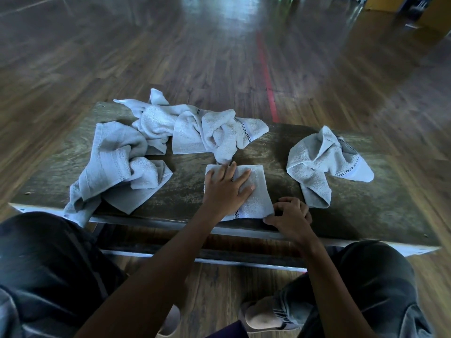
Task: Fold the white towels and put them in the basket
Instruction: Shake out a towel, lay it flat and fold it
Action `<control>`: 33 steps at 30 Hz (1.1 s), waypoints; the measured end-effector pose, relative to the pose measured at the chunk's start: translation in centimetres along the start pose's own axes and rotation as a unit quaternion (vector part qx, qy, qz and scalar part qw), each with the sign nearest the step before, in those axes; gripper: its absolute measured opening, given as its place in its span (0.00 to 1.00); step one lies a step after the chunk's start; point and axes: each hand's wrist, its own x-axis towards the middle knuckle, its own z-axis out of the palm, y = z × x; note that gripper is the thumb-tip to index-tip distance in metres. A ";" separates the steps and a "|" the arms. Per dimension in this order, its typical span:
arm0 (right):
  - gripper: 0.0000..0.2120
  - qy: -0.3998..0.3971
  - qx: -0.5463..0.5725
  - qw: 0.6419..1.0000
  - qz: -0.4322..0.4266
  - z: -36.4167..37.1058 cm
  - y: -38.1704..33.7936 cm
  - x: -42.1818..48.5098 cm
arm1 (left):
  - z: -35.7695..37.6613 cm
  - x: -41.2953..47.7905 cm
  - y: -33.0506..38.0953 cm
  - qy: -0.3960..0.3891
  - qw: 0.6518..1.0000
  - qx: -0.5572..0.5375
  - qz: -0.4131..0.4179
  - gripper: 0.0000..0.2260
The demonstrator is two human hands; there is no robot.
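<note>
Head view: we press our left hand [225,189] flat, fingers spread, on a folded towel [258,203] that lies near the front edge of the worn surface [366,206]. Our right hand [291,215] has its fingers curled and pinches the towel's near right corner. Three crumpled lots of white towels lie unfolded around it: one [114,167] at the left, hanging over the front edge, a heap [195,128] at the back touching the folded towel's far edge, and one [319,164] apart at the right. A wooden floor [195,57] spreads beyond.
</note>
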 end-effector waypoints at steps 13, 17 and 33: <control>0.12 -0.028 0.036 0.999 -0.005 -0.7 -0.4 -0.2 | 0.2 0.0 -0.1 0.016 1.000 0.011 0.003 0.29; 0.12 -0.032 0.014 0.999 0.001 -0.6 -0.2 -0.5 | 0.1 0.0 -0.1 0.020 1.000 0.017 0.009 0.27; 0.10 -0.024 -0.017 1.000 -0.011 -0.2 0.6 0.1 | -0.5 -0.1 0.0 -0.004 1.000 0.004 0.004 0.25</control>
